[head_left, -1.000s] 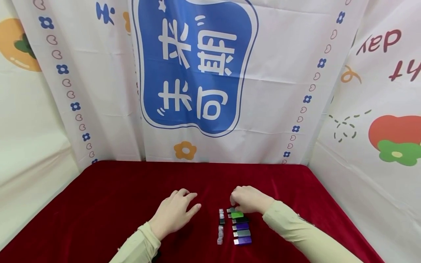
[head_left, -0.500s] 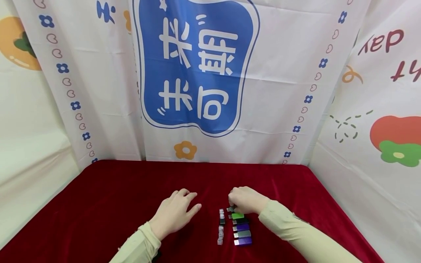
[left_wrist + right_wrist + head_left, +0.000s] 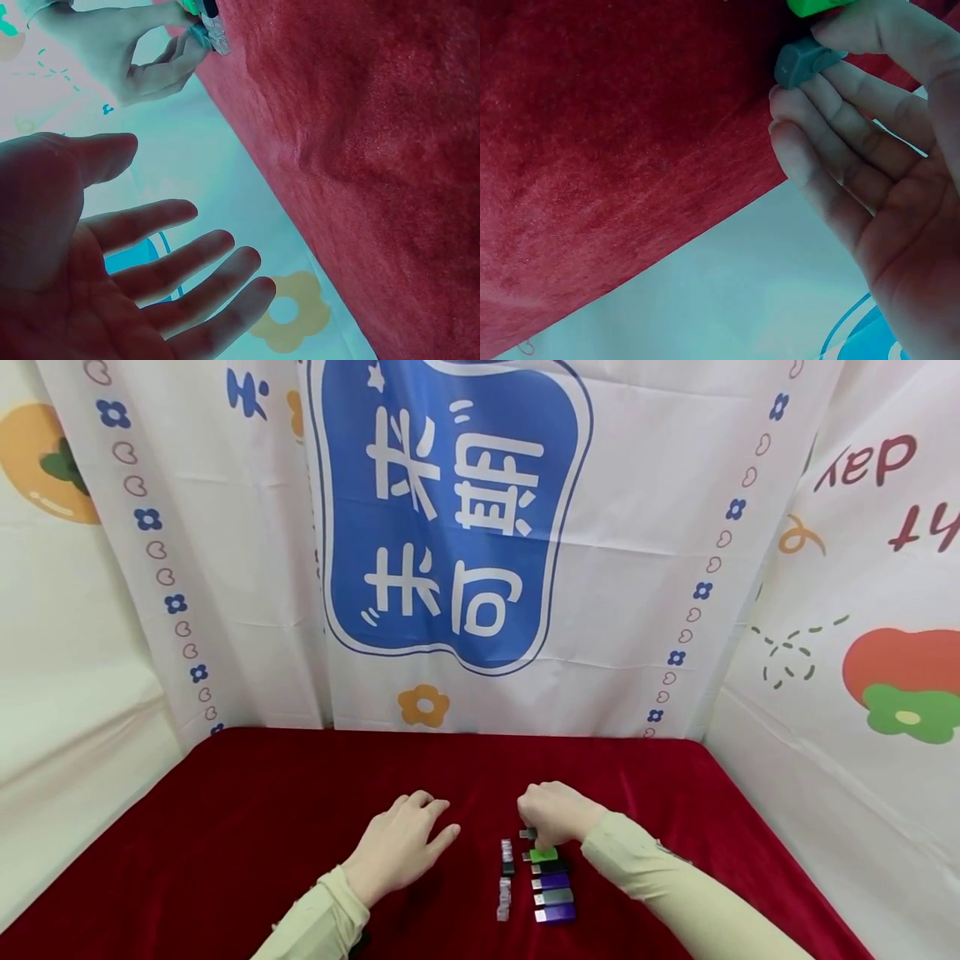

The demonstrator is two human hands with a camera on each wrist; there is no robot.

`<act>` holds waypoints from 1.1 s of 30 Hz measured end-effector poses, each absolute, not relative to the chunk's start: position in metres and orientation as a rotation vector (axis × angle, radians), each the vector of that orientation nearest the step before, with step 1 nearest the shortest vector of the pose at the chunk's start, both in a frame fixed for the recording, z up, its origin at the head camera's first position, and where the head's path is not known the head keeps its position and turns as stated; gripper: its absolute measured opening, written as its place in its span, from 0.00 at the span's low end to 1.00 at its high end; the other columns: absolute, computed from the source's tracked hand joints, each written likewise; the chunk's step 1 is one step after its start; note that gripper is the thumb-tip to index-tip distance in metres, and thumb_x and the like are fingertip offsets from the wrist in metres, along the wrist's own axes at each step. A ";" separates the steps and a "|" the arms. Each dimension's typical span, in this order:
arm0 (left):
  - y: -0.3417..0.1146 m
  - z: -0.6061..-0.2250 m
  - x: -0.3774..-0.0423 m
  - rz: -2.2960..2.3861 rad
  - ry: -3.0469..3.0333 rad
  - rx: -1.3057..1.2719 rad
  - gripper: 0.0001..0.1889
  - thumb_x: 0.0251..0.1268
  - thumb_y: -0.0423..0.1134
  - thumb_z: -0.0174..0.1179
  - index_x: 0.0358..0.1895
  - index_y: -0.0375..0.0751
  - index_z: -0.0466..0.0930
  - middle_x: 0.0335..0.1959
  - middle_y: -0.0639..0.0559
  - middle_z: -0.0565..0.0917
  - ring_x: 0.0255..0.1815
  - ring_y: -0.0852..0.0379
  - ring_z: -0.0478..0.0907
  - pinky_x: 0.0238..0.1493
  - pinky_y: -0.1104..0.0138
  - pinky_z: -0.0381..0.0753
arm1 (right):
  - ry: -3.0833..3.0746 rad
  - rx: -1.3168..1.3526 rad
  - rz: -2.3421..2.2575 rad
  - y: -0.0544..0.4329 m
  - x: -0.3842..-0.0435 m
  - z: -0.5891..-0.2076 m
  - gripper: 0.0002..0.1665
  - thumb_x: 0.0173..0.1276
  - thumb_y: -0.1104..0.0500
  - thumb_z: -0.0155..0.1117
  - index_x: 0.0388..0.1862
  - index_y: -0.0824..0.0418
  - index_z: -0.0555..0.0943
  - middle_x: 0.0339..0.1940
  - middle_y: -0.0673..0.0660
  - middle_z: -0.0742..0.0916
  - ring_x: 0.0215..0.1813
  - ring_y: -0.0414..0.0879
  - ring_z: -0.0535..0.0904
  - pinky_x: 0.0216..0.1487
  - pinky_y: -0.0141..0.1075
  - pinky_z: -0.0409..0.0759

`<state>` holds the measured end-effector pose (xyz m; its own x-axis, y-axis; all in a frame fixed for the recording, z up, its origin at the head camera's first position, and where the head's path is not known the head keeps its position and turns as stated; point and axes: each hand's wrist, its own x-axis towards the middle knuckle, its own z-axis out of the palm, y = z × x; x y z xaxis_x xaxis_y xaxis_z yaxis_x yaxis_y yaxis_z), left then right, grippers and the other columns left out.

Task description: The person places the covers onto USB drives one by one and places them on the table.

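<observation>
My right hand (image 3: 561,814) pinches a grey USB flash drive (image 3: 799,64) between thumb and fingers at the far end of a row of drives. Its metal plug (image 3: 527,833) points left in the head view. Right below the hand lies a green USB flash drive (image 3: 543,855), followed towards me by black (image 3: 553,867), purple (image 3: 553,882), grey and purple (image 3: 557,913) ones. My left hand (image 3: 399,842) hovers at the left with fingers relaxed and apart, holding nothing; the left wrist view shows its bare palm (image 3: 82,300).
Left of the drives runs a column of small clear pieces (image 3: 504,893) with a black piece (image 3: 508,867) among them. Red velvet cloth (image 3: 262,827) covers the table. Printed white curtains (image 3: 622,568) hang behind and at both sides. A dark object (image 3: 359,943) shows beside the left sleeve.
My right hand has shifted slightly left and away from me, and the grey USB flash drive now sits farther from the green one. The left hand has stayed put.
</observation>
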<state>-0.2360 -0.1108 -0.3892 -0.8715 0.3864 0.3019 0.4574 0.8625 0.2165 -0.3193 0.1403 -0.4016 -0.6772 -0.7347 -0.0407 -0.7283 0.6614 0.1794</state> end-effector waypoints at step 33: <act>-0.115 -0.392 -0.236 -0.417 -2.766 -0.685 0.21 0.71 0.50 0.59 0.55 0.36 0.82 0.48 0.42 0.81 0.46 0.47 0.81 0.34 0.58 0.83 | -2.679 0.960 0.492 0.192 -0.287 -0.349 0.11 0.52 0.62 0.74 0.27 0.49 0.80 0.22 0.41 0.77 0.24 0.35 0.71 0.26 0.31 0.75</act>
<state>-0.2355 -0.1155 -0.3918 -0.8548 0.4117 0.3158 0.4865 0.8477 0.2116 -0.2875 0.1919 -0.3491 -0.7506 -0.5639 0.3444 -0.6495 0.7254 -0.2279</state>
